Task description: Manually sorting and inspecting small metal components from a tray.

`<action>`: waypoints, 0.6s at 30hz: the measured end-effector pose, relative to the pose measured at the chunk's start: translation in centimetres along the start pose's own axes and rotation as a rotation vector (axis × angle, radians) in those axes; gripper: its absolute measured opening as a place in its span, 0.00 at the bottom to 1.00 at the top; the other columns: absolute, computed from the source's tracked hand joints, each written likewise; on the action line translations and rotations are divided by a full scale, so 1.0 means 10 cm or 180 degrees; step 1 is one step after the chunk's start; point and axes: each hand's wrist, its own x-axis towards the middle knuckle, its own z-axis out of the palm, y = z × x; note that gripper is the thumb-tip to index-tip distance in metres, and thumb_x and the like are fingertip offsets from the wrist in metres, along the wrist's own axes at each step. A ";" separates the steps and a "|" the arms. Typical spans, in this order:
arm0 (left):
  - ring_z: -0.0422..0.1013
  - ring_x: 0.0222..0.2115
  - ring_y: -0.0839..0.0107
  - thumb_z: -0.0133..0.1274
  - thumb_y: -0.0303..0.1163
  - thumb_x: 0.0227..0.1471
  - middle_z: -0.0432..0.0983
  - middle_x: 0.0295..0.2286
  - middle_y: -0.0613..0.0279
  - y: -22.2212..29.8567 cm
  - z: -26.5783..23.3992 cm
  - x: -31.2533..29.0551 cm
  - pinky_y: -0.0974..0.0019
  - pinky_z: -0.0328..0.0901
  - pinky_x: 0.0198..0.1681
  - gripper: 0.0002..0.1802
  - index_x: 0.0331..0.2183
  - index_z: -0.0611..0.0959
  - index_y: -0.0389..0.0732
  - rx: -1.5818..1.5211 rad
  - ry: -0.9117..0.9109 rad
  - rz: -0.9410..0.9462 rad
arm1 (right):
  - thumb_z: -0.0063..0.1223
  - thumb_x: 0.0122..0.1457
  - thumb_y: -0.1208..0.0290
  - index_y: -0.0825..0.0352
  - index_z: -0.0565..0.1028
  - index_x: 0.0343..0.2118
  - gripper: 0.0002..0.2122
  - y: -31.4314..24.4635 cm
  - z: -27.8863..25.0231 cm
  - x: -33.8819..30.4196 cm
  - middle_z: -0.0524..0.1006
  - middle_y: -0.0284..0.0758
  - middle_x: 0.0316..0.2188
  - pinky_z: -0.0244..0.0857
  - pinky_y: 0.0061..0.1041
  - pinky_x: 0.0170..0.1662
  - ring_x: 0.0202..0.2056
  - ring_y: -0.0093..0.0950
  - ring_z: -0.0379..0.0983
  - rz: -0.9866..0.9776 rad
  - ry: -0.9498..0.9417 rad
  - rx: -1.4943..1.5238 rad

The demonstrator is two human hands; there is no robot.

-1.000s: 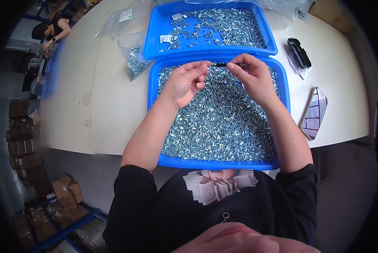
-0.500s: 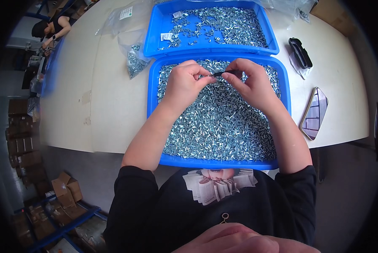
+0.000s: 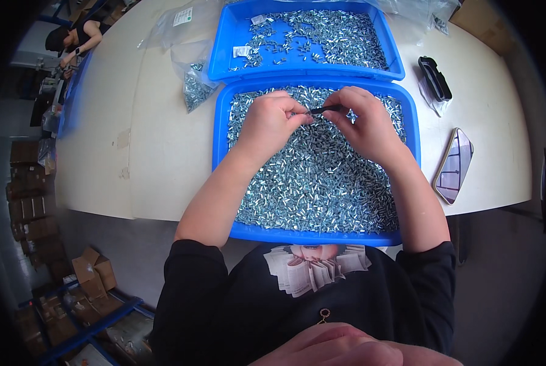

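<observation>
Over the near blue bin (image 3: 223, 152), heaped with small shiny metal pieces (image 3: 321, 183), my two hands meet fingertip to fingertip. My right hand (image 3: 365, 125) is closed around a slim black tool (image 3: 326, 110) whose tip points left toward my other fingers. With thumb and forefinger pinched at that tip, my left hand (image 3: 270, 125) seems to grip something tiny; fingers cover most of it, so its kind cannot be made out.
A second blue bin (image 3: 224, 46) behind holds more metal pieces and small paper labels. Left of it lies a clear bag (image 3: 196, 88) of pieces. A black case (image 3: 434, 79) and a phone (image 3: 454, 165) rest at right. A co-worker (image 3: 81, 38) is at far left.
My fingertips have shifted slightly, and more of the black tool shows between my hands. Both hands stay over the near bin.
</observation>
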 end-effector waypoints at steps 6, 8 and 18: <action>0.62 0.16 0.78 0.64 0.26 0.33 0.67 0.15 0.65 -0.01 0.01 0.00 0.71 0.57 0.21 0.08 0.22 0.82 0.36 -0.0035 -0.0124 -0.0088 | 0.57 0.46 0.72 0.68 0.72 0.24 0.06 0.00 0.01 -0.01 0.72 0.38 0.20 0.63 0.33 0.31 0.25 0.37 0.70 -0.0091 -0.0003 -0.0077; 0.62 0.16 0.78 0.64 0.27 0.33 0.67 0.15 0.65 0.00 0.01 0.00 0.71 0.57 0.21 0.08 0.21 0.82 0.36 -0.0039 -0.0084 -0.0028 | 0.57 0.46 0.72 0.68 0.72 0.24 0.07 -0.02 0.00 -0.01 0.72 0.39 0.20 0.63 0.33 0.30 0.24 0.37 0.69 0.0082 -0.0047 -0.0062; 0.62 0.16 0.76 0.64 0.27 0.32 0.68 0.16 0.65 -0.02 0.01 0.01 0.70 0.58 0.21 0.09 0.21 0.81 0.37 0.0025 -0.0111 -0.0165 | 0.56 0.49 0.66 0.69 0.74 0.24 0.10 0.06 0.06 -0.03 0.72 0.41 0.18 0.62 0.29 0.25 0.22 0.35 0.70 0.0552 -0.0015 0.0348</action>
